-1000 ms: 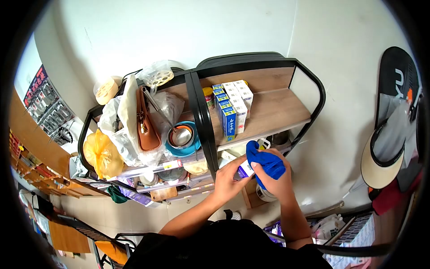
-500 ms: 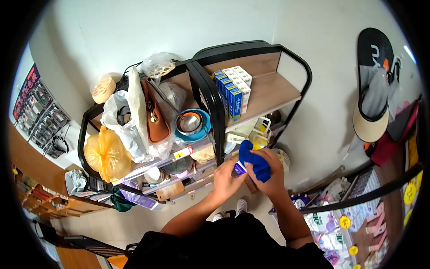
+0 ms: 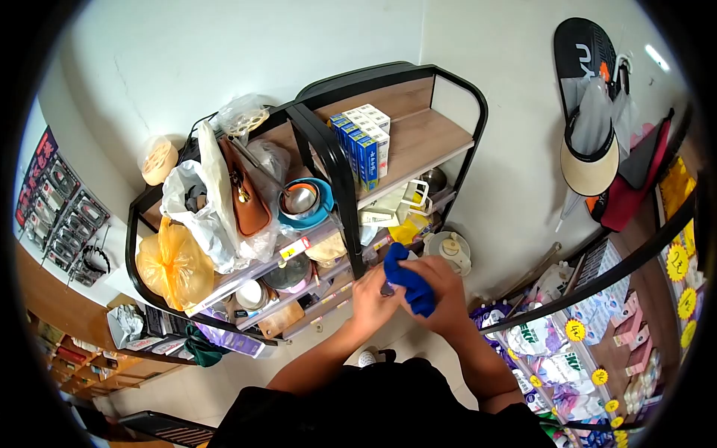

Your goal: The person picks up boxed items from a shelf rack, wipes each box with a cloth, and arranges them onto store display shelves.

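A blue cloth (image 3: 409, 285) is bunched in my right hand (image 3: 442, 290), its fingers closed round it. Close beside it, my left hand (image 3: 372, 300) grips a small purple-and-white box (image 3: 387, 290), now mostly covered by fingers and cloth. The two hands almost meet in front of my body, the cloth pressed against the box side. Just beyond them stands a black-framed shelf (image 3: 407, 160) with several blue-and-white boxes (image 3: 366, 142) lined up on its top board.
On the shelf's left side are a yellow plastic bag (image 3: 175, 263), a brown handbag (image 3: 250, 205) and a blue bowl (image 3: 317, 215). Visors (image 3: 590, 164) hang on the right wall. A rack of packaged goods (image 3: 553, 366) curves round my right. Hanging accessories (image 3: 63, 201) are at far left.
My view has turned to the right, so the shelf sits further left. My hands have drawn together, and the box has become mostly hidden behind the fingers and cloth.
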Available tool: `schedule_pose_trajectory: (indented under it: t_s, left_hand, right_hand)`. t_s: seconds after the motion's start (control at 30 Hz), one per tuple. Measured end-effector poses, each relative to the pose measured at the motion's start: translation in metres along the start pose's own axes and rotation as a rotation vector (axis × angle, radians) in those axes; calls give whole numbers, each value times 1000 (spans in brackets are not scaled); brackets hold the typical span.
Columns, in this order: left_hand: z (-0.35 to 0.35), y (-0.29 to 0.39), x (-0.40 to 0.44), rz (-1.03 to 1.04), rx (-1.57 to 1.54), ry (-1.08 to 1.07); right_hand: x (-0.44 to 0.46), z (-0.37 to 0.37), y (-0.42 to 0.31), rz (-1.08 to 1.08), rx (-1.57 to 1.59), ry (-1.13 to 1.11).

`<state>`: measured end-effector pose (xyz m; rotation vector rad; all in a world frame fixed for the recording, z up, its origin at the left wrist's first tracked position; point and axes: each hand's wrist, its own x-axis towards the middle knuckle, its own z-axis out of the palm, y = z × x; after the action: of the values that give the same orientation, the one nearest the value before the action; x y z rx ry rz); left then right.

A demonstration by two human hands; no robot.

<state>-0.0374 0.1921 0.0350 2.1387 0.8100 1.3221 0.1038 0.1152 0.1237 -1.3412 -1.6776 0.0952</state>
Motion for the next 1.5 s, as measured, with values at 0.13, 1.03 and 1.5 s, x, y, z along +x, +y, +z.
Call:
schedule_pose_trajectory:
  t_s: [0.13,1.03,1.5]
  left_hand:
    - [12,26,-11,-44,-2,21]
    - [110,192,-103,-615,-1323,130]
    - [47,209,-132,-790,-1608,78]
  right_hand:
    - [-18,-16,6,10,21,19]
    - [-159,-149,40,-137,434,136]
    - [-247,-150,-13,-352,300,125]
